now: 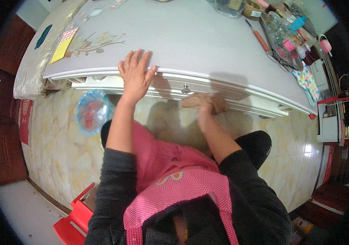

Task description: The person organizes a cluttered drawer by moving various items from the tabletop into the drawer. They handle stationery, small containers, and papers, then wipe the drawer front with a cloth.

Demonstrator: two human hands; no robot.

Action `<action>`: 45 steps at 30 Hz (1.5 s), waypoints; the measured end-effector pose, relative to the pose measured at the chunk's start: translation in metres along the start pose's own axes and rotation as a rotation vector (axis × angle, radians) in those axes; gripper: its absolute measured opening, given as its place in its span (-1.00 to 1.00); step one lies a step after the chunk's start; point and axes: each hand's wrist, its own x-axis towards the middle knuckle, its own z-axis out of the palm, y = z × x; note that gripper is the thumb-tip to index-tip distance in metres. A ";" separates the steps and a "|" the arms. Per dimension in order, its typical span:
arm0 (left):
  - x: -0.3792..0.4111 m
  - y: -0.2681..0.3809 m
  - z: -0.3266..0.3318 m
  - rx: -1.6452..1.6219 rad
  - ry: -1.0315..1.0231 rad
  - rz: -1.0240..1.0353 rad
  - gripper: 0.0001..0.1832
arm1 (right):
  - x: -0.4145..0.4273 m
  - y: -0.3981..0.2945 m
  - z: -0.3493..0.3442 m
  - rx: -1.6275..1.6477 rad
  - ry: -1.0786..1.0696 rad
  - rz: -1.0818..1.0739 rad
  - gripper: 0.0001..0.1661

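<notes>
My left hand [135, 75] lies with fingers apart over the front edge of a table [174, 46] with a pale, flower-printed cover. Below that edge, my right hand [205, 114] grips a brown cloth [214, 102] against or close to the white drawer front [162, 86]. The hand is blurred, and part of the cloth is hidden behind it. A round metal knob [185, 89] sticks out of the drawer front, just left of and above the cloth.
A bin with a blue liner [92, 112] stands on the floor at left. A crowded tray [280, 43] and a red-handled tool [260, 40] lie on the table's right. A yellow and red-checked card [64, 46] rests at its left. A red chair [76, 219] is behind me, left.
</notes>
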 end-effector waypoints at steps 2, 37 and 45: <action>0.000 0.000 -0.004 -0.044 -0.016 0.036 -0.40 | -0.028 0.029 0.036 -0.044 -0.157 0.107 -0.59; 0.007 0.005 -0.019 -0.067 -0.027 -0.013 -0.20 | -0.024 0.043 0.035 0.138 -0.240 0.348 -0.53; 0.010 0.000 -0.014 -0.050 -0.008 0.029 -0.20 | -0.070 0.060 0.133 0.245 -0.477 0.753 -0.62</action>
